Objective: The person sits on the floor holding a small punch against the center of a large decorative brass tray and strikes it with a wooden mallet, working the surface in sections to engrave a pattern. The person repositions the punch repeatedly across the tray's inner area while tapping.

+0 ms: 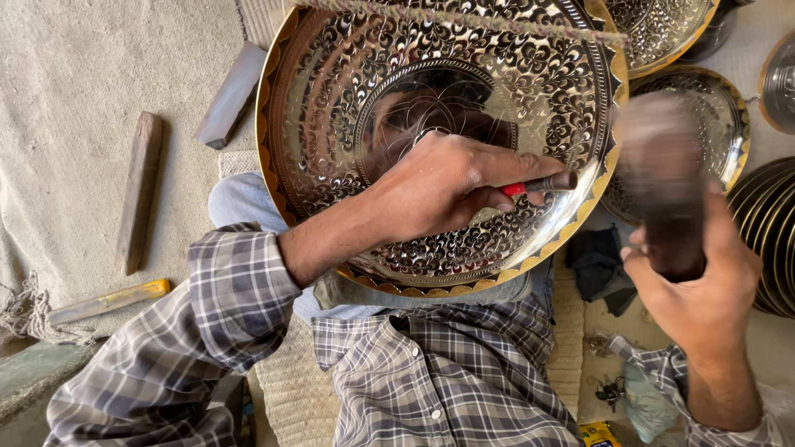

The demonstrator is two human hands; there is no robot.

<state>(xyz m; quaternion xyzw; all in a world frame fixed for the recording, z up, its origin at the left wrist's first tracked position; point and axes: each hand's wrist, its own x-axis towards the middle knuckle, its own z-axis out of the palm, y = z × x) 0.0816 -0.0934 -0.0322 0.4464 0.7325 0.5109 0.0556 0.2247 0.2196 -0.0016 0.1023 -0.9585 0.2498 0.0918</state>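
Nearest the camera is a plaid shirt (439, 381), its sleeves running out to both hands. The right hand (704, 285) is closed round the handle of a hammer (662, 178), which stands upright and is blurred; its head is up beside the plate's right rim. Under that hand lie a dark cloth (600, 265) and a bunch of keys (611, 389) on a woven mat (571, 331).

The left hand (439, 186) is folded tight about a chisel (542, 184) with a red band, the dark tip pointing right and touching the plate's patterned band near the right rim. The plate (331, 108), large, round and shiny, with a gold scalloped edge and black floral engraving, rests tilted on the person's lap, over a jeans-clad knee (240, 199).

To the left on a pale rug (74, 99) lie a yellow-handled tool (108, 302), a wooden stick (139, 190) and a grey bar (232, 95). Farther off at the upper right are more engraved plates (729, 132) and a stack of dark rims (770, 240)
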